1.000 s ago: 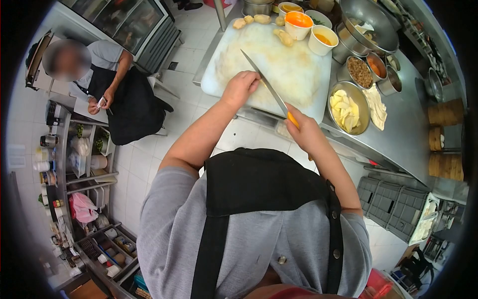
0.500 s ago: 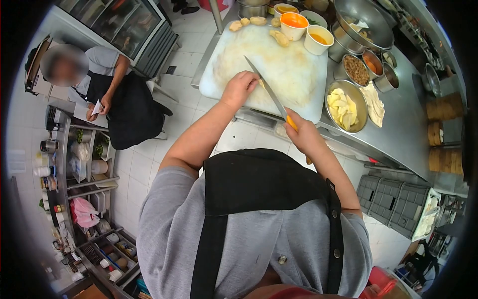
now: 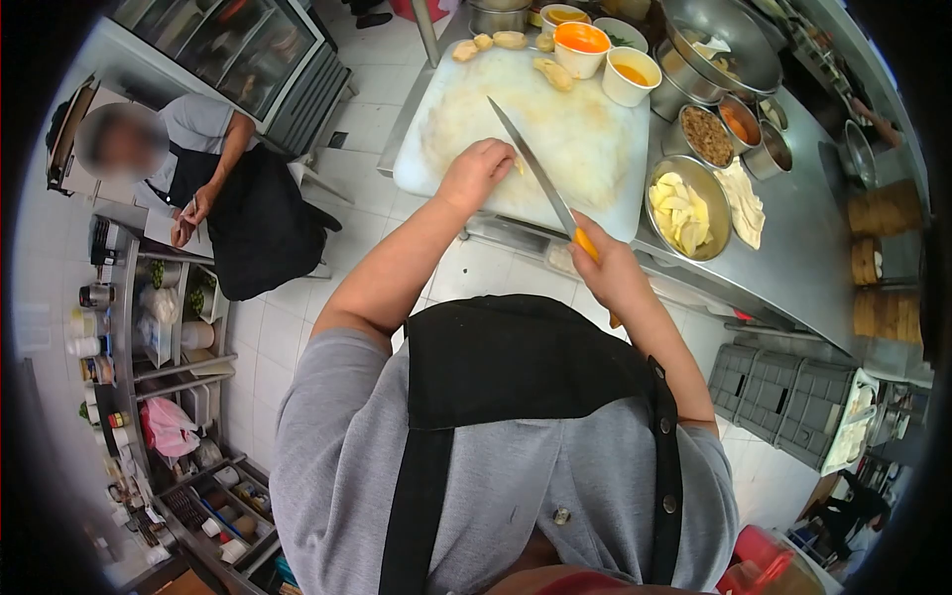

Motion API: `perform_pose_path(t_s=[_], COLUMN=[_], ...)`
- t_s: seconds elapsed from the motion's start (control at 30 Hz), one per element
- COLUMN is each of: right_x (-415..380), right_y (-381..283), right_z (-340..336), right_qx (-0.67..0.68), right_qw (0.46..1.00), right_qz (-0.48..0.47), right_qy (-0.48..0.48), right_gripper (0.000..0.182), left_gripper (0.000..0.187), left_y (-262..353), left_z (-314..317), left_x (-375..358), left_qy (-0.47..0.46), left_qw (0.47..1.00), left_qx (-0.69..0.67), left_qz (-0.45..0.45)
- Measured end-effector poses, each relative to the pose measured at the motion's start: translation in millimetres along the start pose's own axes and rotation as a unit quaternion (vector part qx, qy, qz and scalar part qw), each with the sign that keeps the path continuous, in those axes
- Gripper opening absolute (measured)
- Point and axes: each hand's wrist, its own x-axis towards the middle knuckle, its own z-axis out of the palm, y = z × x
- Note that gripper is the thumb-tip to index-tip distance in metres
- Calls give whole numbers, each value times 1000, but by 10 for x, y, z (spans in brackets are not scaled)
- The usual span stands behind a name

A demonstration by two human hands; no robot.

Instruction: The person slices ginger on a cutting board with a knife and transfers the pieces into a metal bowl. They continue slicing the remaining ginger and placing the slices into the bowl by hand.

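Room: white tiled floor [image 3: 377,129]; glass-doored cabinet [image 3: 223,59] at far left; loaded shelf rack [image 3: 183,372] at left. 1 other person [image 3: 253,223], dark apron, seated to the left.

Surface: metal counter [image 3: 793,233] across the far right. White cutting board [image 3: 605,193], stained toward the middle, at the counter's left end. Metal bowl [image 3: 725,188] of pale yellow slices [image 3: 680,213] just right of the board. At the board's far side — 2 white cups [image 3: 578,66] with orange contents, plus several knobbly pale pieces [image 3: 553,74].

Knife [image 3: 535,169]: slants over the near part of the board, tip toward far left. Right hand [image 3: 607,263] clenched around its yellow-orange handle [image 3: 586,243], at the board's near edge.

Left hand [image 3: 476,177]: at the board's near left, fingers bent, just left of the blade. Small yellow piece [image 3: 519,167] lies at its fingertips, between hand and blade — cannot tell whether pinched or only pressed down.
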Motion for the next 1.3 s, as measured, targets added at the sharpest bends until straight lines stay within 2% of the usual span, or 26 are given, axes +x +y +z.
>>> perform_pose_path(t_s=[0.27, 0.67, 1.3], right_x=[-20, 4, 379], right_y=[88, 78, -10], right_z=[81, 101, 217], right_qx=[-48, -63, -56], right_qw=[997, 995, 998], right_qz=[-60, -72, -25], right_qy=[19, 24, 8], right_gripper=[47, 46, 48], left_gripper=[14, 15, 13], left_y=[-13, -4, -10], left_z=[7, -2, 6], left_x=[-6, -8, -7], left_qy=[-11, -5, -3], left_qw=[1000, 1000, 1000], left_qx=[12, 10, 1], left_qz=[-21, -3, -4])
